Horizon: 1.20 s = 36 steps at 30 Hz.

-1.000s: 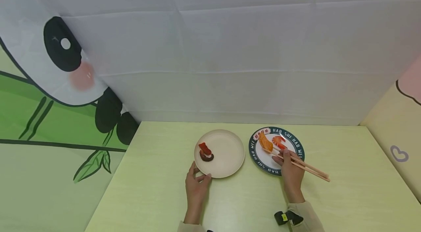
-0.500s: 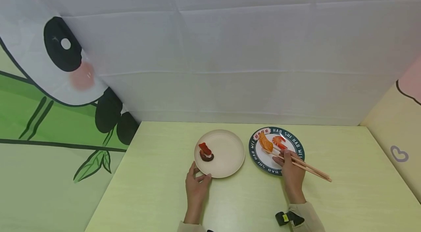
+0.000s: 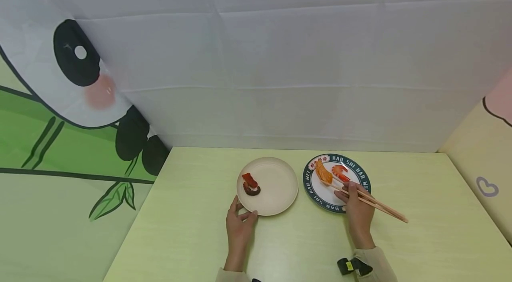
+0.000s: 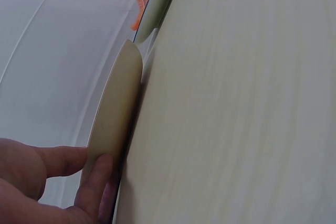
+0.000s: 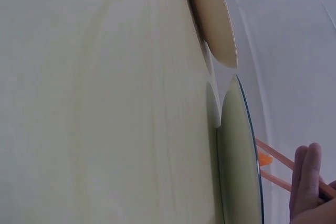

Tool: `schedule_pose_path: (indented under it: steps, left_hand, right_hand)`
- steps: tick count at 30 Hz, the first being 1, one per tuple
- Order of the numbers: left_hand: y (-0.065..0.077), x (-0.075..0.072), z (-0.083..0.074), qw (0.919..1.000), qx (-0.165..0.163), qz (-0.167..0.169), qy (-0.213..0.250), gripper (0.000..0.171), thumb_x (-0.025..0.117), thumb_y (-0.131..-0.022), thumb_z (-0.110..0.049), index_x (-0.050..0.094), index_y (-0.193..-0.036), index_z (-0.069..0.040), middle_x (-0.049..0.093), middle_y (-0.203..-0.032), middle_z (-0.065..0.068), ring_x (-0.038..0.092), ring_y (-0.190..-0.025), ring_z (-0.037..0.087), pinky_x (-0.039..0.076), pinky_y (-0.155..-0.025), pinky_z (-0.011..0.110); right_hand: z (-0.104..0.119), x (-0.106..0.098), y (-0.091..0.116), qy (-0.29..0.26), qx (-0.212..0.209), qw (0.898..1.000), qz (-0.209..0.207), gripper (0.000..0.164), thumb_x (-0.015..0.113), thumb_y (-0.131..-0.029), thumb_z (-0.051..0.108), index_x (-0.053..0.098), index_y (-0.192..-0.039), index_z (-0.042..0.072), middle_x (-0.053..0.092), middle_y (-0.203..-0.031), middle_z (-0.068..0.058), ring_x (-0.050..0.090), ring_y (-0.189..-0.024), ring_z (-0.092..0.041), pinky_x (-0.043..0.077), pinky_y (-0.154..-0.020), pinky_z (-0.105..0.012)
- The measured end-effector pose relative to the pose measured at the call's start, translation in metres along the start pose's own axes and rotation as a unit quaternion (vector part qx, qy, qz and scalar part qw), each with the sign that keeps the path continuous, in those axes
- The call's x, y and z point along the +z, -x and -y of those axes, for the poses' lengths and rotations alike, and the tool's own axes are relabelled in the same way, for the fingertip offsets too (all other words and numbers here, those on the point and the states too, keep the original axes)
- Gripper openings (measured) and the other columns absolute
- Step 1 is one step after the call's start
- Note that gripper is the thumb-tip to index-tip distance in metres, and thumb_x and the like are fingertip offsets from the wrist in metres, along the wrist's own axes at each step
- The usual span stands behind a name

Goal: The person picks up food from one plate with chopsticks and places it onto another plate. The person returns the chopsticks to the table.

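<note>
My right hand (image 3: 358,213) grips a pair of wooden chopsticks (image 3: 380,206) over the green-rimmed white plate (image 3: 329,206). The chopstick tips are right at an orange-yellow, wedge-shaped food piece (image 3: 323,172). Beside that piece lies a cooked shrimp (image 3: 340,172). In the right wrist view the chopsticks (image 5: 281,160) slant past the plate's edge, with a bit of orange food (image 5: 264,158) between them. My left hand (image 3: 240,228) holds the cream plate (image 3: 276,188) by its near-left rim, thumb (image 4: 97,182) against its outer side. A red food piece (image 3: 250,180) and a dark brown curved one (image 3: 251,190) sit on it.
Both plates stand side by side on a pale yellow-green table (image 3: 296,246), a narrow gap between them. Behind its far edge hangs a whitish cloth (image 3: 296,95). A printed panel (image 3: 60,153) borders the left, a cream one (image 3: 480,166) the right.
My right hand has shifted slightly right and toward me, and the chopsticks' rear ends have swung the same way. The left hand and both plates stay in place.
</note>
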State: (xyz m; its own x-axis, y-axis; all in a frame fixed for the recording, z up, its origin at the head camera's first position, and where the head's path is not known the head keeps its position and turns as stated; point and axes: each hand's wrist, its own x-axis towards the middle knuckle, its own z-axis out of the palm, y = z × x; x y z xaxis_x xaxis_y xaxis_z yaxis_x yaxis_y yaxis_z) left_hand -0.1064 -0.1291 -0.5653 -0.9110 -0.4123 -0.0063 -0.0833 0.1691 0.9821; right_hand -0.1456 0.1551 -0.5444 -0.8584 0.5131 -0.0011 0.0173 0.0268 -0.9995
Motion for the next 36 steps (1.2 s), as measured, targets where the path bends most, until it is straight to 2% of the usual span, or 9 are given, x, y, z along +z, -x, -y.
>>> schedule_pose_path:
  steps: [6, 9, 13, 16, 19, 23, 30, 36]
  left_hand:
    - [-0.001, -0.001, -0.001, 0.9999, -0.013, 0.002, 0.005, 0.080, 0.075, -0.084, 0.008, 0.039, -0.156, 0.011, 0.058, -0.129, 0.029, 0.071, -0.088, 0.024, 0.051, -0.069, 0.021]
    - [-0.002, -0.001, -0.001, 0.9999, -0.014, 0.007, 0.004, 0.081, 0.076, -0.085, 0.008, 0.039, -0.156, 0.011, 0.057, -0.129, 0.029, 0.072, -0.090, 0.026, 0.051, -0.070, 0.021]
    - [-0.001, -0.001, -0.003, 1.0000, -0.007, 0.007, 0.000, 0.080, 0.077, -0.085, 0.008, 0.039, -0.155, 0.013, 0.057, -0.128, 0.030, 0.071, -0.088, 0.023, 0.052, -0.069, 0.021]
    - [-0.001, -0.001, -0.004, 0.9999, -0.011, 0.006, 0.001, 0.081, 0.077, -0.085, 0.008, 0.039, -0.156, 0.012, 0.057, -0.128, 0.029, 0.071, -0.088, 0.023, 0.051, -0.070, 0.021]
    - [-0.001, -0.001, -0.003, 0.9999, -0.012, 0.007, 0.000, 0.081, 0.076, -0.085, 0.008, 0.038, -0.156, 0.012, 0.057, -0.128, 0.029, 0.071, -0.089, 0.025, 0.051, -0.070, 0.021]
    - [-0.002, -0.001, -0.001, 0.9998, -0.019, 0.006, -0.006, 0.081, 0.076, -0.085, 0.008, 0.038, -0.156, 0.012, 0.056, -0.129, 0.028, 0.072, -0.091, 0.028, 0.051, -0.070, 0.021]
    - [-0.002, 0.000, -0.002, 0.9998, -0.020, 0.005, -0.006, 0.081, 0.077, -0.085, 0.008, 0.038, -0.156, 0.012, 0.056, -0.130, 0.027, 0.072, -0.092, 0.029, 0.051, -0.070, 0.021]
    - [-0.002, 0.000, -0.002, 0.9998, -0.019, 0.006, 0.000, 0.081, 0.077, -0.085, 0.009, 0.038, -0.156, 0.012, 0.056, -0.131, 0.028, 0.072, -0.092, 0.029, 0.051, -0.070, 0.021]
  right_hand:
    - [0.002, -0.002, 0.001, -0.016, -0.004, 1.000, -0.008, 0.041, 0.047, -0.114, 0.021, 0.064, -0.130, -0.013, 0.064, -0.123, -0.036, 0.070, -0.071, 0.011, 0.057, -0.070, -0.015]
    - [0.003, -0.003, 0.001, -0.023, -0.005, 1.000, -0.012, 0.040, 0.048, -0.114, 0.020, 0.065, -0.128, -0.013, 0.068, -0.118, -0.030, 0.071, -0.072, 0.008, 0.058, -0.070, -0.017]
    - [0.005, -0.005, 0.001, -0.023, -0.011, 1.000, -0.017, 0.039, 0.049, -0.113, 0.021, 0.067, -0.125, -0.011, 0.074, -0.103, -0.007, 0.072, -0.072, 0.007, 0.058, -0.070, -0.017]
    - [0.007, -0.007, 0.001, -0.027, -0.020, 0.999, -0.018, 0.038, 0.049, -0.113, 0.020, 0.068, -0.123, -0.012, 0.072, -0.091, 0.013, 0.072, -0.072, 0.007, 0.058, -0.070, -0.017]
    - [0.010, -0.008, 0.001, -0.038, -0.026, 0.999, -0.019, 0.037, 0.049, -0.113, 0.018, 0.067, -0.122, -0.013, 0.069, -0.086, 0.022, 0.073, -0.073, 0.006, 0.058, -0.070, -0.018]
    - [0.013, -0.009, 0.003, -0.043, -0.032, 0.998, -0.022, 0.037, 0.049, -0.113, 0.018, 0.066, -0.122, -0.014, 0.070, -0.088, 0.019, 0.073, -0.072, 0.006, 0.058, -0.069, -0.019]
    - [0.017, -0.010, 0.004, -0.040, -0.044, 0.998, -0.023, 0.037, 0.050, -0.113, 0.019, 0.067, -0.122, -0.013, 0.072, -0.097, 0.003, 0.073, -0.073, 0.006, 0.058, -0.070, -0.019]
    - [0.020, -0.009, 0.006, -0.026, -0.045, 0.998, -0.023, 0.037, 0.050, -0.113, 0.020, 0.067, -0.123, -0.011, 0.070, -0.099, 0.001, 0.073, -0.074, 0.006, 0.058, -0.071, -0.018]
